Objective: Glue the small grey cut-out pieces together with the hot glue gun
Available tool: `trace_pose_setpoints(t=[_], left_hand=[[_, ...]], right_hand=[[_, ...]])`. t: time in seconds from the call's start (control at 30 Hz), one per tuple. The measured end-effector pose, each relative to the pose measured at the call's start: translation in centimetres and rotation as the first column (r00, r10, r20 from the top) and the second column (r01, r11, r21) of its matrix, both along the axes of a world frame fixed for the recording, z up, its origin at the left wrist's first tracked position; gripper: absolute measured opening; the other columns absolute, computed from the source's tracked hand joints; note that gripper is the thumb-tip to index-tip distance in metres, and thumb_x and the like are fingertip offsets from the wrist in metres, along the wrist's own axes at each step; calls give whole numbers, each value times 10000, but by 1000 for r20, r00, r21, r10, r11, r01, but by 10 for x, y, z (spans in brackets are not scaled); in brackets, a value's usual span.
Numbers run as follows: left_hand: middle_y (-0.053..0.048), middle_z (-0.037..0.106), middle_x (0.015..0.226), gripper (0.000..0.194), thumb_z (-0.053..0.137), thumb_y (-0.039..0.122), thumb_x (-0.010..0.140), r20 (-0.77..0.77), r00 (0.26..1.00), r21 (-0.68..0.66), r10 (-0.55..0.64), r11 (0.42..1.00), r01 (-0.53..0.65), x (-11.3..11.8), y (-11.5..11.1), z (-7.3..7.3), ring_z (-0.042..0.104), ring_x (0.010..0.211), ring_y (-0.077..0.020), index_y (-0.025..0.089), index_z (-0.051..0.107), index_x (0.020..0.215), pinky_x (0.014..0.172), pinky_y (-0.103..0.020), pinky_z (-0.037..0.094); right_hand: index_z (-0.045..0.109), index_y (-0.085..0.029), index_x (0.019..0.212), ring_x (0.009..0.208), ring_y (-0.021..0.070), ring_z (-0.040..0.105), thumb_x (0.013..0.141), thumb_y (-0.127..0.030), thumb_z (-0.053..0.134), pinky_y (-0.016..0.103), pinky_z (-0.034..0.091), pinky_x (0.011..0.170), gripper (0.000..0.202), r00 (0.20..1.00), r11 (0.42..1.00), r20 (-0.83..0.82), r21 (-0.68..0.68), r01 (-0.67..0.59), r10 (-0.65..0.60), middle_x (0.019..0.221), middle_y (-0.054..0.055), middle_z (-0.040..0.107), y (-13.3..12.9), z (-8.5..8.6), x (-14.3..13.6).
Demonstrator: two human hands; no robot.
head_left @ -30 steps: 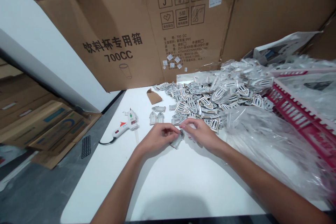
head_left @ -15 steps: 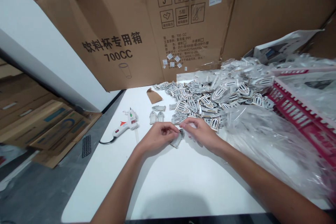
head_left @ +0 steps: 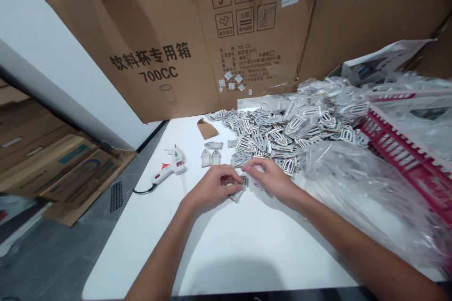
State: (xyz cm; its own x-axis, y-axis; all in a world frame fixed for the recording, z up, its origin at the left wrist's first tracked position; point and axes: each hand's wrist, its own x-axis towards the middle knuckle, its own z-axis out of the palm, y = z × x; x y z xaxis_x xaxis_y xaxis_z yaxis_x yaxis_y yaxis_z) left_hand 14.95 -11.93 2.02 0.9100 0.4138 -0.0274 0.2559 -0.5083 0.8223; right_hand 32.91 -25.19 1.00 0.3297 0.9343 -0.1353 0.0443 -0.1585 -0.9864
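So I've got one small grey arched piece (head_left: 237,196) right between my hands, low on the white desk (head_left: 123,244). My left hand (head_left: 213,184) has it, thumb and fingers closed on its edge from the left. My right hand (head_left: 270,178) is up close on the other side, fingers bent in towards the far end of the piece, tips almost meeting the left ones. Can't tell if the right is pinching anything, my own fingers hide it

Main thing is how the piece lies: long axis on a slant, near end towards me and a bit left, far end up and right, under my fingertips. So the left sits along its side and the right is the nearer one to that far tip, I reckon

Around that: three loose pieces (head_left: 213,146) just ahead of my left hand, glue gun (head_left: 176,164) further out to the left, nozzle pointing away from me. Big heap of pieces (head_left: 259,141) straight past my hands and off to the right, then crumpled clear plastic (head_left: 346,188) beyond my right hand
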Motion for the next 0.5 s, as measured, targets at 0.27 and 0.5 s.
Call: trace_pose_setpoints(t=[0.27,0.5], left_hand=[[-41,664,922,124,772,342,861,-41,998,18,-47,999,48,-2,2,5,539,763,-162,223,802,879,707,-291,441],[-32,674,930,105,713,270,856,-44,998,62,-39,997,42,-3,0,7,536,740,-155,220,777,922,676,-282,429]], right_hand=[[752,-200,980,432,111,424,934,-479,679,236,315,421,292,1000,1000,14,8,-4,4,606,-23,578,0,-3,1],[736,-207,965,430,115,437,925,-510,691,239,322,428,309,1000,1000,-2,1,-3,3,596,-29,571,0,-3,1]])
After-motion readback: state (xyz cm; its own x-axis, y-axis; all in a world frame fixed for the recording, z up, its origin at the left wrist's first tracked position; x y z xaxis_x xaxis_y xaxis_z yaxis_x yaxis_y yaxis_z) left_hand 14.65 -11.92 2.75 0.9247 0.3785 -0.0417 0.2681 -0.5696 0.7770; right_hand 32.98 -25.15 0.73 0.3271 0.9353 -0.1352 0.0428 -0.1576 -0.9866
